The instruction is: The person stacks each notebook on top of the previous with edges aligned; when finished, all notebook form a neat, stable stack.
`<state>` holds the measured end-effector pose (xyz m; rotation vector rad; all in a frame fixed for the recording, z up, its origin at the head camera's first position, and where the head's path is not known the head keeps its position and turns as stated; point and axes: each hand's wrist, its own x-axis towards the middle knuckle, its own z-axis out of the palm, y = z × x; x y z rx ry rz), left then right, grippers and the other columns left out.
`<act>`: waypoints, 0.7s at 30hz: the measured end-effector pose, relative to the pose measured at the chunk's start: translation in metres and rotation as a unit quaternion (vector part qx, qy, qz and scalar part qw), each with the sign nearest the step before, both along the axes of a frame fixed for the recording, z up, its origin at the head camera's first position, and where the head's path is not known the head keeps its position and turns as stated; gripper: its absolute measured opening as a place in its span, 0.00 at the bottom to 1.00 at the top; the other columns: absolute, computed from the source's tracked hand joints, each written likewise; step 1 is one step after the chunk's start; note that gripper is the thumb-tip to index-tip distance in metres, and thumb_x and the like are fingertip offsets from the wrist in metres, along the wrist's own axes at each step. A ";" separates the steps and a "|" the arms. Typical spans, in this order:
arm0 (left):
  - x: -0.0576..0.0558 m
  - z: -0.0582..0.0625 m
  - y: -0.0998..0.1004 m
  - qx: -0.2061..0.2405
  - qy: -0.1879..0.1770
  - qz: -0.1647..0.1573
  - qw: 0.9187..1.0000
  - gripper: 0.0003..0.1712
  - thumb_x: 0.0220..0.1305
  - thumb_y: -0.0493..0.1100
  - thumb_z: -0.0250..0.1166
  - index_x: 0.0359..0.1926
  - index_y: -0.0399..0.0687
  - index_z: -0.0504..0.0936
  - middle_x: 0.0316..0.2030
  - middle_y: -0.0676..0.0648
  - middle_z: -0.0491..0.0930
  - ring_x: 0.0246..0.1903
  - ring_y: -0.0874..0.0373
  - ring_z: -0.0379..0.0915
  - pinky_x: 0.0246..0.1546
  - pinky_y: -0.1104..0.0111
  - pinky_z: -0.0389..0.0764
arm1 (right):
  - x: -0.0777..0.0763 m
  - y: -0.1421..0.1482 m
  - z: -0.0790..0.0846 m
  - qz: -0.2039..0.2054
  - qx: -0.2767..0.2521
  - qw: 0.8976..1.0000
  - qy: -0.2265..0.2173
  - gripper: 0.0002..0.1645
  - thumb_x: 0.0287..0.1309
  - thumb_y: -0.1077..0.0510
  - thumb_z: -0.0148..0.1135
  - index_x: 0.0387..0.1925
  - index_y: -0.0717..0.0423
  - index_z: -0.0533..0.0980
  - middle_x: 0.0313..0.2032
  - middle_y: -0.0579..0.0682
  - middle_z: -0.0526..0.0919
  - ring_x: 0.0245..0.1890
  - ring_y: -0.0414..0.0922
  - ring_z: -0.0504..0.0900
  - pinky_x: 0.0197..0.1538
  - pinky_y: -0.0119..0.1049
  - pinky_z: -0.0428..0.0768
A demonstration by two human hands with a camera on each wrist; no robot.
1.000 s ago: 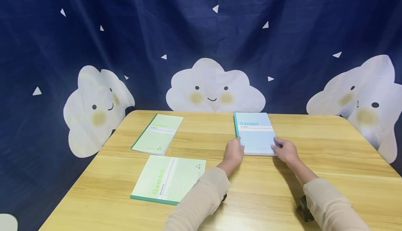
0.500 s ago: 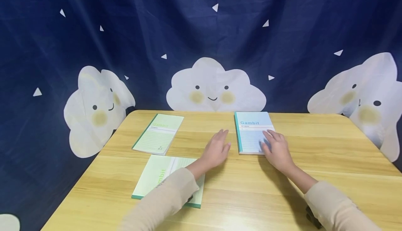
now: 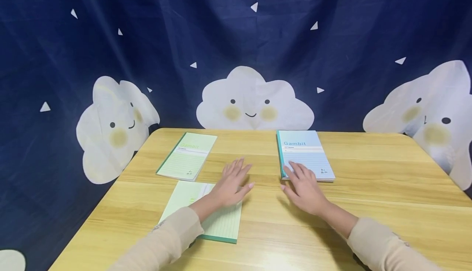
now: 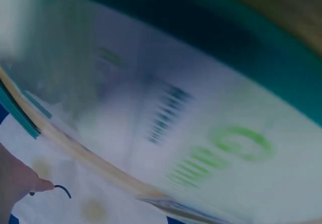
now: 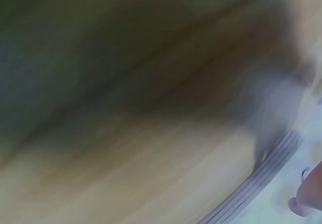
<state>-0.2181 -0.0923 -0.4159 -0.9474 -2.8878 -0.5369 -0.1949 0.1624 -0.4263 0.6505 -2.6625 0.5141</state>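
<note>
Over the nearer green notebook (image 3: pixel 223 222) my left hand (image 3: pixel 229 187) hovers with fingers spread, holding nothing. That notebook lies sideways, its dark green spine toward me, and my forearm hides part of it; the left wrist view shows its cover (image 4: pixel 201 153) close up and blurred. My right hand (image 3: pixel 304 189) is at the near edge of the blue notebooks (image 3: pixel 306 152), fingers extended over the lower left corner; whether they touch it I cannot tell. In the right wrist view the stacked edges (image 5: pixel 256 189) of several notebooks show beyond the table.
Another green notebook (image 3: pixel 188 154) lies at the back left, spine to the left. The wooden table (image 3: pixel 387 172) ends at a dark blue curtain (image 3: pixel 221 25) printed with smiling clouds. Beige sleeves cover both forearms.
My left hand has let go of the blue notebooks and moved left over the nearer green one. My right hand has released their right edge and shifted left and toward me.
</note>
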 end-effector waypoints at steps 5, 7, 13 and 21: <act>0.008 -0.006 -0.020 -0.046 0.013 -0.023 0.999 0.38 0.68 0.60 0.44 0.71 0.45 0.52 0.71 0.33 0.42 0.71 0.36 0.35 0.65 0.36 0.39 | 0.011 -0.016 -0.007 0.057 0.064 0.996 0.007 0.36 0.59 0.46 0.55 0.63 0.63 0.64 0.64 0.64 0.64 0.62 0.63 0.63 0.61 0.62 0.62; 0.013 -0.009 -0.029 -0.061 0.006 -0.020 0.998 0.39 0.67 0.61 0.45 0.71 0.45 0.51 0.71 0.33 0.41 0.71 0.36 0.34 0.64 0.35 0.38 | 0.015 -0.022 -0.009 0.083 0.074 0.994 -0.004 0.38 0.59 0.44 0.54 0.64 0.62 0.62 0.65 0.64 0.62 0.64 0.62 0.62 0.62 0.62 0.60; 0.026 -0.016 -0.052 -0.086 -0.004 -0.004 0.996 0.40 0.66 0.63 0.45 0.72 0.48 0.50 0.71 0.34 0.41 0.71 0.37 0.35 0.64 0.35 0.36 | 0.023 -0.041 -0.012 0.143 0.101 0.983 -0.055 0.39 0.62 0.40 0.49 0.68 0.57 0.58 0.69 0.60 0.57 0.67 0.60 0.57 0.66 0.61 0.56; 0.039 -0.019 -0.074 -0.098 -0.026 -0.003 0.995 0.40 0.66 0.64 0.43 0.72 0.49 0.50 0.72 0.36 0.39 0.71 0.38 0.33 0.63 0.35 0.32 | 0.025 -0.064 -0.014 0.169 0.141 0.971 -0.088 0.39 0.65 0.38 0.42 0.69 0.55 0.55 0.71 0.56 0.53 0.71 0.54 0.53 0.68 0.58 0.55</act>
